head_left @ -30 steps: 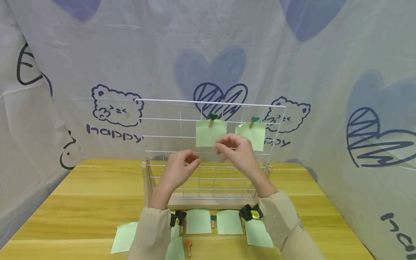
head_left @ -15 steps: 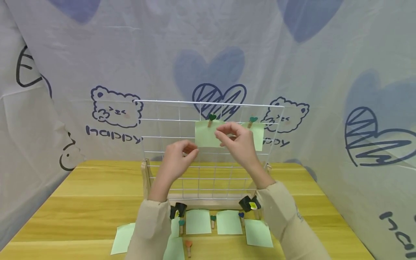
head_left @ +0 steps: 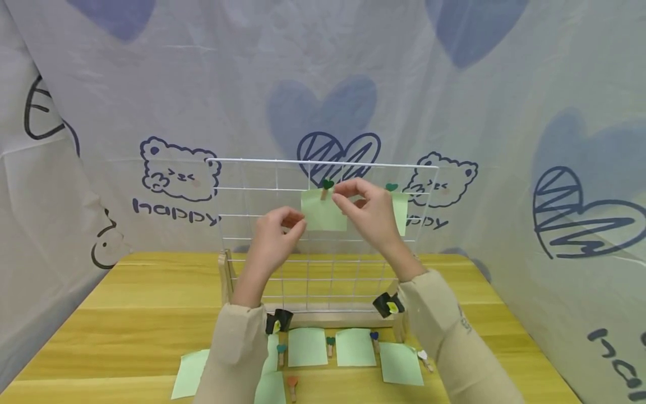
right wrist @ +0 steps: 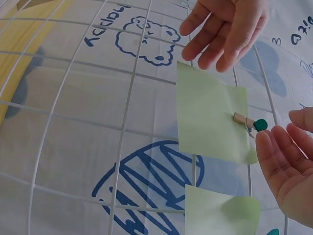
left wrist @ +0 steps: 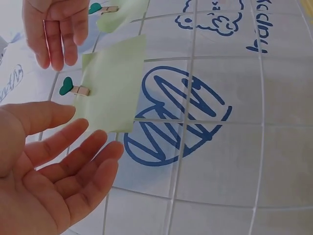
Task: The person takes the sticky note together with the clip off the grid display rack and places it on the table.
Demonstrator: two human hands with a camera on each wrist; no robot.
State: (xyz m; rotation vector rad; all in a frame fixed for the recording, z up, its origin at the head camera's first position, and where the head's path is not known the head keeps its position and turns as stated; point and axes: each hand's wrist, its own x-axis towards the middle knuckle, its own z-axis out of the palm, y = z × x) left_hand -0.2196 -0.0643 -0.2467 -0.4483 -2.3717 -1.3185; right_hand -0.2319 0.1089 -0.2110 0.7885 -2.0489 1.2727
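A light green paper sheet (head_left: 323, 213) hangs on the white wire grid (head_left: 272, 189), held by a wooden clip with a dark green heart (head_left: 327, 184). My right hand (head_left: 370, 216) hovers just right of that clip, its fingers loosely bent and holding nothing. In the right wrist view its fingertips come close to the clip's heart (right wrist: 260, 125); whether they touch, I cannot tell. My left hand (left wrist: 68, 171) is at the sheet's left side, fingers relaxed, with nothing in it. Partly hidden behind the right hand hangs a second green sheet (head_left: 400, 213) under a teal heart clip (head_left: 391, 187).
On the wooden table (head_left: 126, 314), in front of the grid's wooden base (head_left: 333, 320), lie several green sheets (head_left: 308, 347). Among them are heart clips, including an orange one (head_left: 292, 387), a blue one (head_left: 374, 341) and a white one (head_left: 425, 360). A printed curtain (head_left: 202, 84) hangs behind.
Both hands have risen along the grid, the right one up to the level of the dark green clip, covering more of the right sheet. The clipped sheets stay in place.
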